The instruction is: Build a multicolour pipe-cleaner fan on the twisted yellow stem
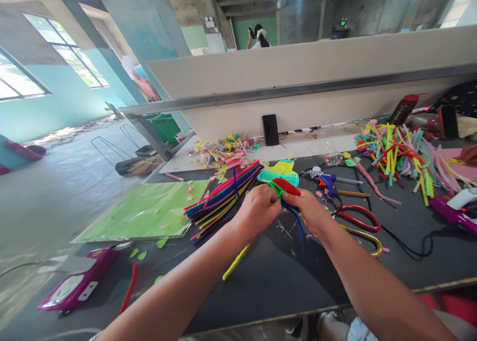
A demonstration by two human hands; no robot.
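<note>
One red and green fuzzy piece point(287, 184): held near the middle of the dark table point(283, 291), its red part toward the right.
Left hand point(260, 204): fingers curled in tightly, the tips pinching the green part.
Right hand point(307, 208): thumb and fingers closed together on the piece from the other side; which fingertip presses where is probably too small to tell.
Blue strands point(301, 231): hang below the right hand; whether they join the piece, I cannot tell.
Yellow and turquoise piece point(279, 172): lies just beyond the hands, partly hidden by what they hold.
Strand bundle point(223, 194): pink, yellow, purple and blue lengths slanting beside the left hand, a purple strand across them.
Loose strands: a yellow strand point(236, 262) near the left forearm, a red strand point(129, 289) farther left.
Tools: a blue glue gun point(328, 186) right of the hands, with red-handled scissors point(359, 217) and a gold handle point(367, 240) nearer the right forearm.
Green sheet point(149, 209): flat at the table's left, a purple power strip point(82, 279) nearer the viewer.
Back edge: a black phone point(270, 130) stands upright between a pastel pile point(223, 151) on the left and a brighter strand pile point(395, 152) on the right.
</note>
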